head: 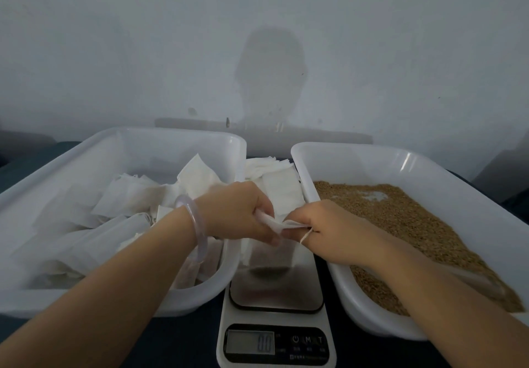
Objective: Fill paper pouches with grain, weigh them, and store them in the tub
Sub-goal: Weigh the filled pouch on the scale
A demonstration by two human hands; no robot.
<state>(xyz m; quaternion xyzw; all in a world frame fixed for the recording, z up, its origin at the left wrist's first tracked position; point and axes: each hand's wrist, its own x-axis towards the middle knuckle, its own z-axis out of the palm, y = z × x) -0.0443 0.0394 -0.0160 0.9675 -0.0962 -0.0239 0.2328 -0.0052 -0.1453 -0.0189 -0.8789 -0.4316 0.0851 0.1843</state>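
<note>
**Both hands hold one pouch over the scale**

The left hand (237,213) and the right hand (329,230) meet above the steel platform of the scale (286,290), and each has its grip closed on the same white paper pouch (282,225). The left hand's fingers curl round the pouch's upper edge from one side. The right hand pinches the other side, with a thin string (305,235) looped across its fingers. The pouch's lower part hangs blurred beneath the hands, just over the platform; whether it touches the platform cannot be told.

The scale stands on the dark bench (186,339) between two white plastic tubs, its display (252,342) at the near end with digits too blurred to read. The left tub (183,134) holds a loose heap of white pouches (114,204), and the left forearm passes over its near right corner. The right tub (372,150) carries a shallow layer of brown grain (415,219), with the right forearm lying across its near side. Behind the scale, in the gap between the tubs, sits a stack of flat pouches (282,187).

A clear bracelet (197,224) circles the left wrist. A pale wall (257,38) rises behind the bench, with a shadow cast on it
</note>
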